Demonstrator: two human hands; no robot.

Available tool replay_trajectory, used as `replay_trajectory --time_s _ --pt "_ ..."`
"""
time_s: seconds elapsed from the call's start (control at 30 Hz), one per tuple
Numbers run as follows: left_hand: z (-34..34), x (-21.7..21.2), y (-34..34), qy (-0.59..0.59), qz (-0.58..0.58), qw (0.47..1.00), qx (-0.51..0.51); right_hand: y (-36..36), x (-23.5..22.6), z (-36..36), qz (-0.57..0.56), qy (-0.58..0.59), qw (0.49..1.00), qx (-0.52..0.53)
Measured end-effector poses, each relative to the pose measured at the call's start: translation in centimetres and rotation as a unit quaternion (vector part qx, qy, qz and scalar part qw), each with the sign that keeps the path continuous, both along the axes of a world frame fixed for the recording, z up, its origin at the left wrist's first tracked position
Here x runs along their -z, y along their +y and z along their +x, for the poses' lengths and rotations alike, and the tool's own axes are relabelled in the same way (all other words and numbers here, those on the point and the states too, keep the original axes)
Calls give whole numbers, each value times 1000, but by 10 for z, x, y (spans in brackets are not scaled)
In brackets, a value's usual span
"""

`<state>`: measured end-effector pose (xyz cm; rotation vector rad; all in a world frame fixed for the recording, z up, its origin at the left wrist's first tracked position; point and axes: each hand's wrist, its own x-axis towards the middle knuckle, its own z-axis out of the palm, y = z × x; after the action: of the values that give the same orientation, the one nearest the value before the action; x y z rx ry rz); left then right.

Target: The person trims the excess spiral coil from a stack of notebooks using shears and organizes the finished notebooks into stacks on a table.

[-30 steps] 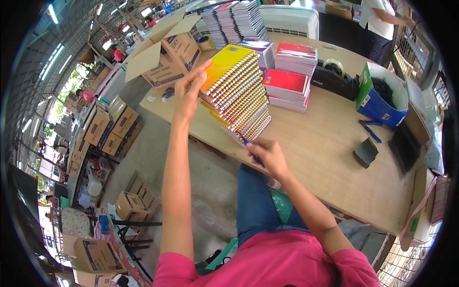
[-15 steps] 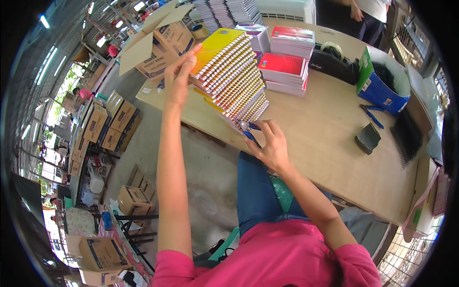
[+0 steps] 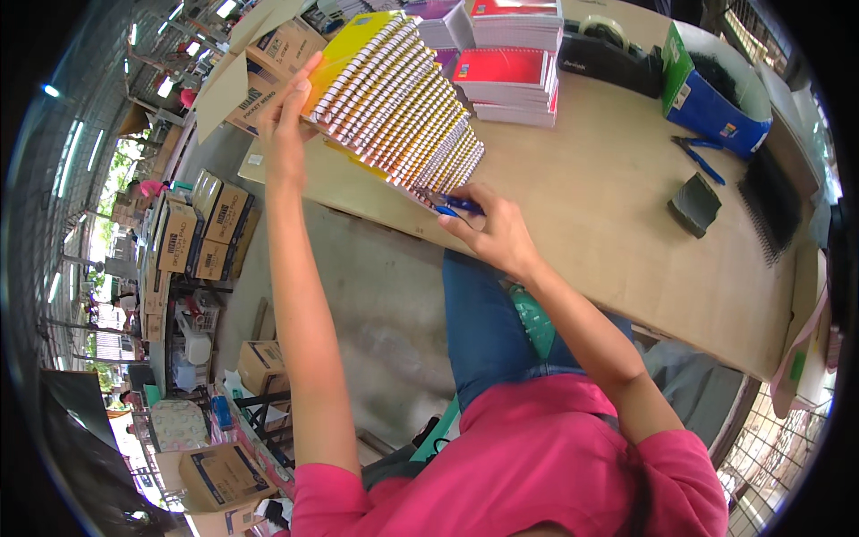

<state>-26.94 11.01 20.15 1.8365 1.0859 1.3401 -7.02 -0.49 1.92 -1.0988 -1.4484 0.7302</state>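
A fanned stack of spiral-bound notebooks (image 3: 394, 98) with yellow and orange covers leans on the wooden table (image 3: 608, 215), its wire spines facing me. My left hand (image 3: 288, 125) presses against the stack's far left end, fingers up along the top yellow cover. My right hand (image 3: 494, 231) rests at the stack's lower right end and holds a small blue-handled tool (image 3: 458, 206) against the last notebook's spine.
Stacks of red notebooks (image 3: 510, 80) sit behind. A tape dispenser (image 3: 608, 54), a blue box (image 3: 716, 98), blue pliers (image 3: 702, 157), a dark block (image 3: 695, 204) and black wire coils (image 3: 769, 206) lie to the right. Cardboard boxes (image 3: 188, 233) stand on the floor at left.
The view has tilted down, so the table and stack sit higher in the picture. Both hands stay on the notebook stack, the right still holding the blue tool at its lower end.
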Motion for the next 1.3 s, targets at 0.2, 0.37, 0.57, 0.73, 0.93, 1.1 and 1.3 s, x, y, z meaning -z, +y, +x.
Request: replay_trajectory --time_s 0.2,0.37,0.57,0.73,0.93,1.1,1.3 --pt "0 -2 -2 4 -1 1000 3 -8 1 -3 123 -160 971 132" --pt "-1 -4 -1 14 17 1000 6 8 4 -2 -112 42 992 -36" --pt "-6 2 2 -1 14 1000 4 -3 -4 0 -22 -33 999 8" --pt "-3 2 3 -9 16 1000 7 -10 2 -6 105 -179 972 106" --pt "-4 4 3 -11 21 1000 16 20 -4 10 -300 131 935 -134" --pt "-7 5 3 -14 25 999 21 -7 -2 0 -9 -108 994 17" --pt "-4 1 1 18 14 999 26 -10 9 -8 56 -166 981 81"
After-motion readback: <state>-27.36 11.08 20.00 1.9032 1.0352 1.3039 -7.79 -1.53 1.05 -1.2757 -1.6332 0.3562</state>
